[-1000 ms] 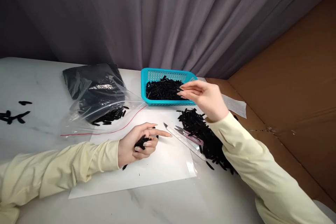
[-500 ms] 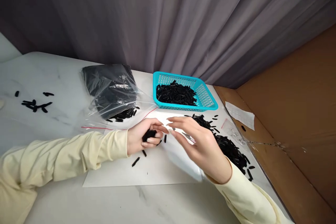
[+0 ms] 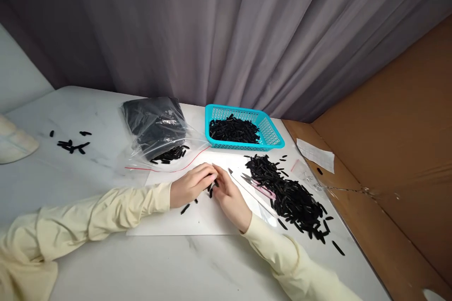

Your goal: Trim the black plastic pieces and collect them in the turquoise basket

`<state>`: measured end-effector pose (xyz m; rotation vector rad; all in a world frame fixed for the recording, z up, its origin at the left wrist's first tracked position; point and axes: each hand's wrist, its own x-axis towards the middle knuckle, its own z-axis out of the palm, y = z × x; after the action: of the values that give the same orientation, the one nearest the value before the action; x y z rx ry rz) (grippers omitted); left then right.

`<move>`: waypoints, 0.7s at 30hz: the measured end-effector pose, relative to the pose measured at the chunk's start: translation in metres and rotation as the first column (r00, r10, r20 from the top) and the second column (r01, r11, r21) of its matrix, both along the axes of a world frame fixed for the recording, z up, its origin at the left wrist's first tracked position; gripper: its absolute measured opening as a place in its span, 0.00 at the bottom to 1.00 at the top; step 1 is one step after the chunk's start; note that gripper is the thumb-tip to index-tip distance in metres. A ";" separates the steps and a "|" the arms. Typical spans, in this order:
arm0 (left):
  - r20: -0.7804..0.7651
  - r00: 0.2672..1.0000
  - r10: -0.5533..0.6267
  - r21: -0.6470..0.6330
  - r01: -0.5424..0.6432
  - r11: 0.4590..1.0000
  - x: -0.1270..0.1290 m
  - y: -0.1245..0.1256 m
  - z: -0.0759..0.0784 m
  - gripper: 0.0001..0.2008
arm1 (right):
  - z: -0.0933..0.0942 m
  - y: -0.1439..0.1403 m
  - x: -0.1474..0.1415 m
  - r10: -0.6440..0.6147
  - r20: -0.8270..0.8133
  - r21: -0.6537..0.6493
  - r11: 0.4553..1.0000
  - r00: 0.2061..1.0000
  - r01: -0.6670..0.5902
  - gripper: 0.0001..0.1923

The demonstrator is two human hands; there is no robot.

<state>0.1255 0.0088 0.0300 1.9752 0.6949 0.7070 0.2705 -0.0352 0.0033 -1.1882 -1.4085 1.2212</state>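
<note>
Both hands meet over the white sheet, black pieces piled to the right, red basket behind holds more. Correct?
Not quite: the basket is teal, not red, as the head view shows. The left hand and right hand do meet over the white sheet, with the pile to the right.

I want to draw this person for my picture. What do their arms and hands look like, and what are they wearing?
Both arms wear long, pale cream-yellow sleeves, loose and wrinkled, ending in a snug cuff at each wrist. The left hand and the right hand are bare: no gloves, and no rings, watch or markings show. The fingernails look fairly long.
</note>
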 end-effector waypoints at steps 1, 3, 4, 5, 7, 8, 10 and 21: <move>-0.036 0.999 -0.028 0.051 0.029 0.998 -0.006 -0.003 -0.002 0.14 | 0.000 0.002 -0.003 -0.002 -0.100 -0.041 0.999 0.995 -0.002 0.26; -0.109 0.993 -0.037 0.135 0.052 0.990 -0.020 -0.008 -0.008 0.16 | 0.000 0.003 -0.005 -0.016 -0.237 -0.106 0.994 0.971 -0.009 0.24; -0.141 0.990 -0.019 0.181 0.045 0.982 -0.026 -0.009 -0.012 0.18 | 0.001 0.003 -0.003 -0.032 -0.274 -0.128 0.992 0.961 -0.004 0.23; -0.177 0.984 -0.003 0.226 0.044 0.973 -0.031 -0.010 -0.015 0.20 | 0.001 0.002 0.000 -0.048 -0.294 -0.144 0.990 0.955 0.006 0.23; -0.247 0.969 0.026 0.332 0.059 0.941 -0.040 -0.011 -0.022 0.26 | 0.003 -0.001 0.009 -0.067 -0.312 -0.159 0.987 0.948 0.018 0.22; -0.282 0.959 0.040 0.376 0.072 0.924 -0.043 -0.010 -0.024 0.30 | 0.004 -0.002 0.013 -0.071 -0.324 -0.168 0.986 0.944 0.017 0.22; -0.356 0.932 0.061 0.430 0.105 0.897 -0.045 -0.010 -0.028 0.39 | 0.005 -0.006 0.017 -0.073 -0.349 -0.181 0.983 0.934 0.009 0.22; -0.392 0.911 0.126 0.438 0.064 0.896 -0.015 -0.012 -0.029 0.43 | 0.002 -0.010 0.013 -0.195 -0.422 -0.188 0.974 0.886 0.124 0.14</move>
<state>0.1107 -0.0027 0.0013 2.5875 0.8742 0.4939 0.2833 -0.0450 0.0051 -1.0254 -0.8749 1.3949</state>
